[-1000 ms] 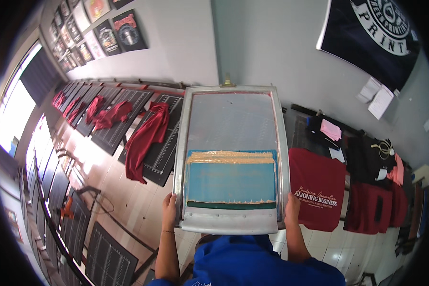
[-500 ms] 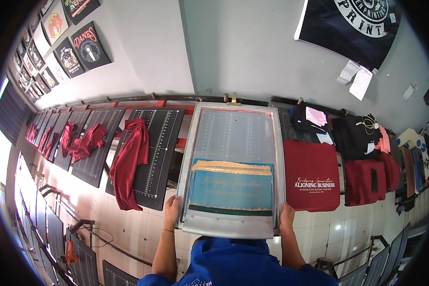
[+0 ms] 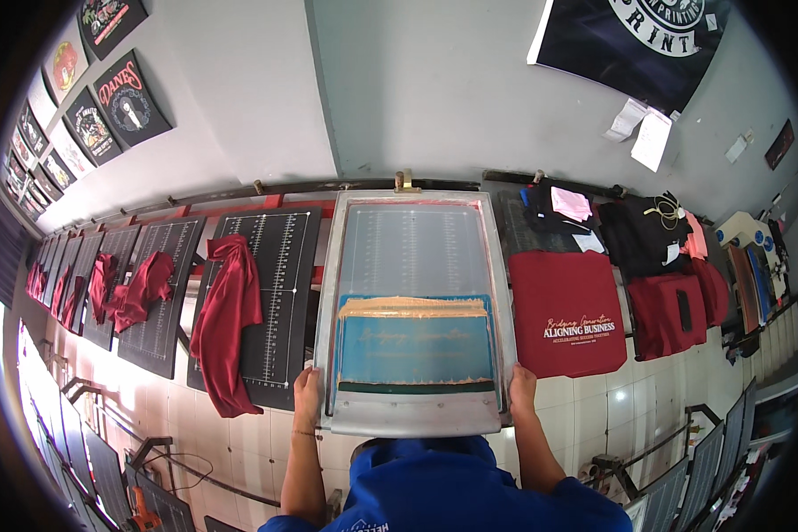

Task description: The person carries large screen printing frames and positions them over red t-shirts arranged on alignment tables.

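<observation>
A silkscreen frame (image 3: pixel 500 293) with pale mesh lies over a dark printing board in front of me. My left hand (image 3: pixel 307 395) is closed round its near left side, and my right hand (image 3: pixel 523 390) grips the near right side. Most of the fingers are hidden under the frame. Across the lower mesh is a blue stencil area (image 3: pixel 412 346) bearing faint lettering. A band of orange-gold ink (image 3: pixel 412 307) runs along its far edge. At the near end rests a wide grey metal squeegee (image 3: pixel 417 414) with a dark green blade edge.
To the right lies a printed maroon shirt (image 3: pixel 563 297), beyond it more maroon pieces (image 3: pixel 661 319) and black cloth (image 3: pixel 629 235). Leftward, a row of ruled boards (image 3: pixel 279 310) carries maroon cloth (image 3: pixel 226 328). Behind the frame runs a dark rail (image 3: pixel 324 187) along the wall.
The whole view has shifted, so frame, boards and wall sit further left in the picture. Both hands keep their hold on the silkscreen frame, which stays over its board.
</observation>
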The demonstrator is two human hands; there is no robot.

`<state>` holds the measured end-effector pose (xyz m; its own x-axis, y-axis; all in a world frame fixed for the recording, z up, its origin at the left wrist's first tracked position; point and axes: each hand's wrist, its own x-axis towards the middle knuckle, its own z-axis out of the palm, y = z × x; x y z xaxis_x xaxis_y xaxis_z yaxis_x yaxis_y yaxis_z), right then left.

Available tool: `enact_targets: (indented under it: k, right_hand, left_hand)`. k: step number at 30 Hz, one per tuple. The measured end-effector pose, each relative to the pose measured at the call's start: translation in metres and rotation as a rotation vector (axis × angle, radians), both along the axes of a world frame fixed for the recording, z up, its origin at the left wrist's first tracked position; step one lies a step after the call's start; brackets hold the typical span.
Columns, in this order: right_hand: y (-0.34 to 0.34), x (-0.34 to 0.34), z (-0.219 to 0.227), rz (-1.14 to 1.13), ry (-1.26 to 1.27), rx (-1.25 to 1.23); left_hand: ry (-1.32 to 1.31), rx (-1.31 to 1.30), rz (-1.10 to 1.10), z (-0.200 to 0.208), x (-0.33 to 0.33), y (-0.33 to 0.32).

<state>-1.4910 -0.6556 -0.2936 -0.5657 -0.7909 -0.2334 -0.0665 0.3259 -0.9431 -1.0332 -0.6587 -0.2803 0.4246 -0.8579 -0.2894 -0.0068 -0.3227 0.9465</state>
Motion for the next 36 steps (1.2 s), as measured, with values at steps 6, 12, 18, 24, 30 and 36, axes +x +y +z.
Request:
enact_targets:
  k: [6, 12, 18, 24, 30, 36]
  right_hand:
    - [-0.008, 0.000, -0.021, -0.032, -0.006, -0.053]
    - [-0.016, -0.004, -0.042, -0.027, -0.009, 0.041]
    - [-0.019, 0.000, -0.038, -0.017, 0.038, 0.080]
    - [-0.015, -0.001, -0.019, -0.072, -0.053, -0.036]
    - [-0.014, -0.012, 0.025, 0.025, -0.172, -0.067]
    - [-0.047, -0.009, 0.072, 0.269, -0.178, -0.039]
  left_hand:
    - [0.189, 0.004, -0.096, -0.020, 0.009, -0.007]
    - [0.115, -0.032, -0.063, -0.066, 0.017, -0.016]
    - [0.118, -0.067, -0.096, -0.056, 0.015, -0.017]
    - [0.010, -0.034, 0.027, -0.005, 0.000, -0.012]
    - [-0.083, -0.060, 0.053, 0.036, -0.010, 0.022]
    - [0.040, -0.149, 0.265, 0.054, -0.037, 0.102]
